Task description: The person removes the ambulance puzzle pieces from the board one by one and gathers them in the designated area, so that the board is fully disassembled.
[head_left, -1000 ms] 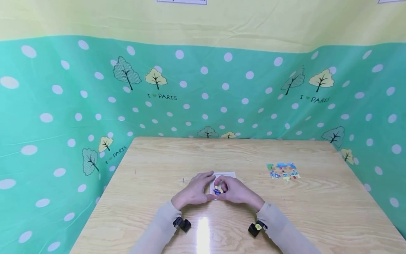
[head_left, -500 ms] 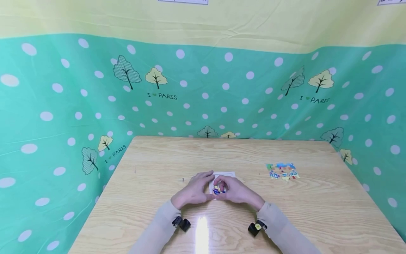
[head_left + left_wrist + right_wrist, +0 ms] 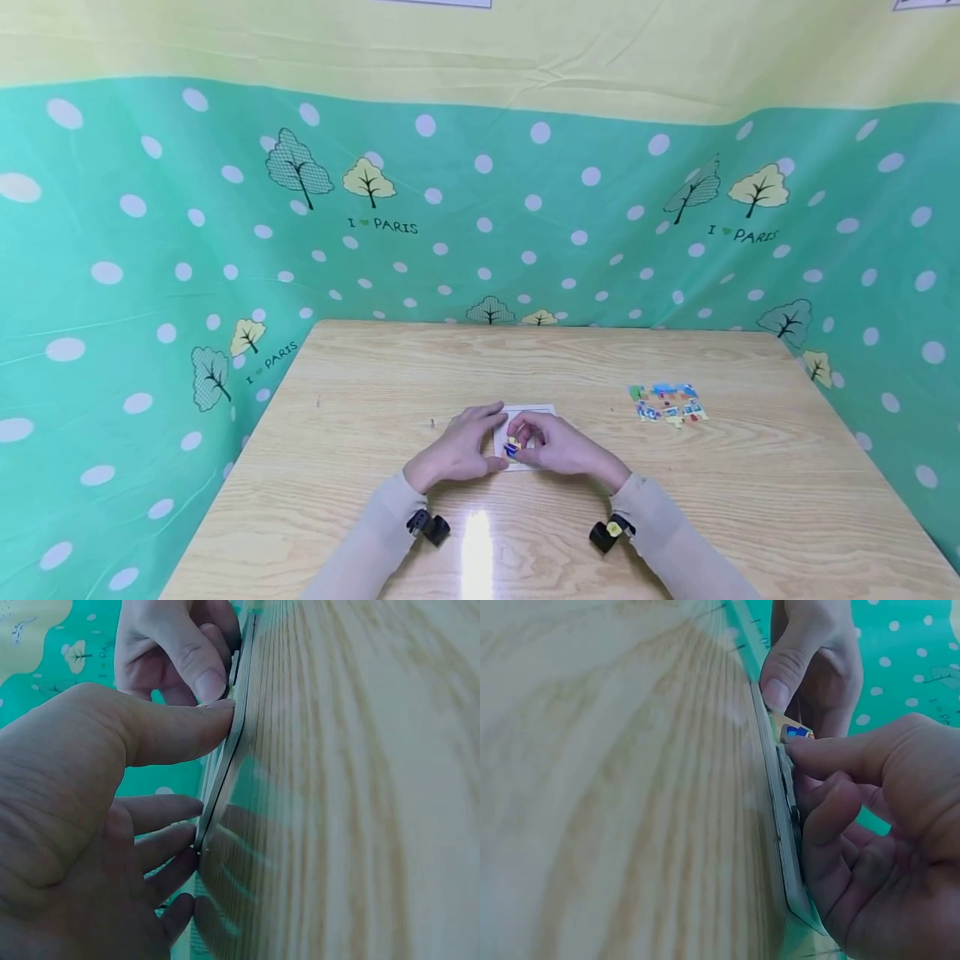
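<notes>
A thin white-edged puzzle tray (image 3: 537,409) lies flat on the table between both hands. My left hand (image 3: 467,446) rests against its left side, fingers nearly straight along that edge and thumb on the near corner. Over the tray's near part, my right hand (image 3: 561,443) pinches a small blue-and-yellow jigsaw piece (image 3: 513,449) between thumb and curled fingers. From the right wrist view, a blue-printed piece (image 3: 798,731) shows tilted up at the right thumb's tip, close to the left thumb. The right hand hides much of the tray's inside.
Several colourful jigsaw pieces (image 3: 669,403) lie grouped on the wooden table (image 3: 375,367) to the right. A tiny dark bit (image 3: 432,423) lies left of the left hand. A green dotted curtain (image 3: 480,225) hangs around the table's back and sides.
My right thumb has drawn back slightly right from the left thumb, and the blue-and-yellow piece has shifted a little with the fingers. The left hand stays in place.
</notes>
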`<state>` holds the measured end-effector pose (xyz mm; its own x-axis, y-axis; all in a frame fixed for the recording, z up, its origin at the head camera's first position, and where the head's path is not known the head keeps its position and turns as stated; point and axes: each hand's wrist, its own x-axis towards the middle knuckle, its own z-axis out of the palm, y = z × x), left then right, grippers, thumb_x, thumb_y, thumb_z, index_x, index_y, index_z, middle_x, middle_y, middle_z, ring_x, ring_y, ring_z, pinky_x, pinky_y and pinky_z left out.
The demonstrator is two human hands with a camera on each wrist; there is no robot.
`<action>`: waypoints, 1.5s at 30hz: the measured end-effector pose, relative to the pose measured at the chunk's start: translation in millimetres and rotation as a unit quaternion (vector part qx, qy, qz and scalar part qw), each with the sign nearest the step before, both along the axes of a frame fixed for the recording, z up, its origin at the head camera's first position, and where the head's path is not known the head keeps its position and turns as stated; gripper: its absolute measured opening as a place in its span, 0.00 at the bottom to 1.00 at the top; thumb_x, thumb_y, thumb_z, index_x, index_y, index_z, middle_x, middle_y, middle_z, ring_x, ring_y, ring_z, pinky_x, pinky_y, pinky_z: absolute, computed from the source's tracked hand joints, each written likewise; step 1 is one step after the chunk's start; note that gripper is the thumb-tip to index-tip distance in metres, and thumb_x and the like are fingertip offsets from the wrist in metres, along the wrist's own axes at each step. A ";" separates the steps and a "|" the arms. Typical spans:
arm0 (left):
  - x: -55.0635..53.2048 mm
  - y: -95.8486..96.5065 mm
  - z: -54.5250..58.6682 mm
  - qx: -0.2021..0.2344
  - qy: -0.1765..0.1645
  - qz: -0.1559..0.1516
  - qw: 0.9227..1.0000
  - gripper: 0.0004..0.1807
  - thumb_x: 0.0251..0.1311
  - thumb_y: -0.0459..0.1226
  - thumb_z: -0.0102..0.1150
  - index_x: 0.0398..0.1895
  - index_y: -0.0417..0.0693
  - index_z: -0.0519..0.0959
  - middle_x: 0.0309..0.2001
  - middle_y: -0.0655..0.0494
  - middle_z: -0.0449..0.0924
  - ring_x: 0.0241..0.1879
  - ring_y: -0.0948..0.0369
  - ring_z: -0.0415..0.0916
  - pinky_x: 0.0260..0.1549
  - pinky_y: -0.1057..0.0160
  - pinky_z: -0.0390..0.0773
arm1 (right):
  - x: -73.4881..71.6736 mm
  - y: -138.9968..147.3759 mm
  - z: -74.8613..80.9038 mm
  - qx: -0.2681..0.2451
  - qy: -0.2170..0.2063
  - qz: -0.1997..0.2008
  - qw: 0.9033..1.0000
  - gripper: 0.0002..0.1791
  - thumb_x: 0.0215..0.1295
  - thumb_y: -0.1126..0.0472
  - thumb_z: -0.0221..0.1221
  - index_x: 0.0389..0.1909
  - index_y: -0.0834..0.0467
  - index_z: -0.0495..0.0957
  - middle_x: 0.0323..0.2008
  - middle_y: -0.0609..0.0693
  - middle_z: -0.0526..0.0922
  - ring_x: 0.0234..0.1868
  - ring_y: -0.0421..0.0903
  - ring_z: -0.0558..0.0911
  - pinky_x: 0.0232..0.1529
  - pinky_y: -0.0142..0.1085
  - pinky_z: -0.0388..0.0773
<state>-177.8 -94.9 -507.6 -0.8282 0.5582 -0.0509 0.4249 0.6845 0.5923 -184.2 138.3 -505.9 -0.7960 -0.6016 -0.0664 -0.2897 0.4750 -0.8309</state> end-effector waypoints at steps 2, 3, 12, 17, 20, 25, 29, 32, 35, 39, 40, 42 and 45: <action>-0.3 -0.3 0.4 0.000 0.000 0.001 1.000 0.46 0.61 0.47 0.72 0.79 0.39 0.67 0.84 0.45 0.60 0.82 0.42 0.57 0.81 0.33 0.56 | -0.1 -0.3 0.8 0.004 -0.001 -0.003 1.000 0.14 0.66 0.66 0.69 0.50 0.54 0.80 0.40 0.50 0.82 0.30 0.38 0.75 0.32 0.28 0.73; -0.4 -0.4 0.7 0.000 0.000 0.001 1.000 0.46 0.61 0.47 0.71 0.79 0.39 0.67 0.84 0.45 0.60 0.82 0.42 0.57 0.81 0.33 0.56 | -0.4 -0.5 1.1 0.007 0.000 -0.005 1.000 0.14 0.66 0.65 0.70 0.50 0.53 0.80 0.40 0.49 0.82 0.30 0.38 0.75 0.31 0.28 0.73; -1.3 -1.9 1.7 0.002 0.003 0.002 1.000 0.46 0.60 0.48 0.72 0.79 0.39 0.68 0.83 0.45 0.60 0.82 0.43 0.58 0.80 0.34 0.57 | -2.5 -1.1 5.6 -0.023 -0.032 -0.032 0.999 0.07 0.73 0.63 0.65 0.47 0.57 0.80 0.39 0.52 0.84 0.30 0.40 0.80 0.29 0.29 0.77; -1.8 -2.1 1.7 -0.001 0.004 0.001 1.000 0.46 0.61 0.48 0.71 0.79 0.40 0.67 0.83 0.45 0.60 0.82 0.43 0.57 0.81 0.34 0.57 | -7.0 3.1 9.0 -0.043 -0.032 -0.058 0.997 0.09 0.75 0.61 0.64 0.51 0.58 0.82 0.42 0.52 0.85 0.36 0.43 0.83 0.34 0.30 0.79; -1.4 -1.9 1.5 -0.005 0.009 0.000 1.000 0.46 0.60 0.48 0.71 0.79 0.39 0.67 0.83 0.44 0.60 0.82 0.42 0.58 0.80 0.34 0.57 | -9.2 8.4 11.7 -0.052 -0.034 -0.072 0.995 0.12 0.76 0.60 0.63 0.55 0.60 0.82 0.43 0.54 0.85 0.37 0.46 0.86 0.36 0.34 0.83; 2.0 2.7 0.8 -0.019 0.021 0.018 0.999 0.44 0.62 0.51 0.69 0.78 0.40 0.69 0.83 0.45 0.62 0.81 0.43 0.60 0.80 0.36 0.59 | -11.4 19.8 9.9 -0.040 -0.021 -0.099 0.994 0.15 0.76 0.59 0.64 0.58 0.60 0.82 0.45 0.52 0.87 0.43 0.45 0.87 0.46 0.37 0.86; 6.9 11.8 2.2 -0.046 0.042 0.041 0.997 0.43 0.65 0.55 0.68 0.76 0.40 0.72 0.81 0.44 0.64 0.80 0.44 0.62 0.79 0.39 0.63 | -12.0 29.2 5.9 -0.031 -0.012 -0.120 0.992 0.16 0.74 0.57 0.66 0.56 0.59 0.83 0.44 0.50 0.88 0.45 0.43 0.87 0.50 0.35 0.84; 10.9 19.0 3.7 -0.063 0.061 0.055 0.995 0.43 0.65 0.57 0.67 0.74 0.39 0.73 0.80 0.42 0.66 0.79 0.43 0.65 0.79 0.42 0.66 | -11.6 35.7 4.1 -0.024 -0.011 -0.133 0.991 0.13 0.73 0.56 0.67 0.53 0.58 0.85 0.43 0.49 0.89 0.45 0.42 0.86 0.50 0.35 0.83; 13.7 24.4 4.0 -0.075 0.074 0.065 0.992 0.42 0.67 0.58 0.65 0.74 0.38 0.73 0.80 0.41 0.67 0.79 0.43 0.65 0.79 0.44 0.66 | -10.5 41.2 4.1 -0.019 -0.012 -0.142 0.990 0.11 0.72 0.55 0.68 0.49 0.56 0.87 0.43 0.48 0.90 0.44 0.42 0.86 0.50 0.35 0.82; 15.4 28.7 2.4 -0.087 0.089 0.074 0.989 0.42 0.67 0.60 0.64 0.73 0.38 0.74 0.79 0.41 0.68 0.78 0.45 0.67 0.79 0.46 0.67 | -9.1 49.4 5.1 -0.013 -0.016 -0.152 0.988 0.11 0.72 0.54 0.68 0.47 0.55 0.89 0.43 0.48 0.91 0.43 0.42 0.85 0.48 0.34 0.81; 15.8 29.4 1.9 -0.088 0.091 0.076 0.989 0.43 0.67 0.60 0.65 0.73 0.39 0.74 0.79 0.41 0.69 0.78 0.45 0.67 0.78 0.46 0.68 | -8.7 51.7 5.4 -0.012 -0.017 -0.155 0.988 0.11 0.72 0.53 0.68 0.47 0.55 0.89 0.43 0.47 0.91 0.43 0.42 0.85 0.48 0.34 0.81; 16.5 30.5 1.2 -0.088 0.092 0.079 0.989 0.44 0.65 0.61 0.65 0.73 0.39 0.74 0.78 0.42 0.69 0.77 0.45 0.68 0.78 0.46 0.68 | -7.8 56.7 5.3 -0.007 -0.015 -0.163 0.987 0.11 0.72 0.53 0.68 0.48 0.54 0.89 0.44 0.47 0.91 0.43 0.42 0.85 0.47 0.34 0.80; 17.2 31.6 1.3 -0.085 0.092 0.083 0.989 0.45 0.64 0.62 0.66 0.73 0.38 0.74 0.78 0.42 0.69 0.77 0.45 0.68 0.78 0.46 0.68 | -6.1 65.1 4.7 -0.002 -0.018 -0.175 0.984 0.12 0.72 0.53 0.68 0.49 0.55 0.89 0.44 0.48 0.91 0.43 0.42 0.84 0.46 0.33 0.80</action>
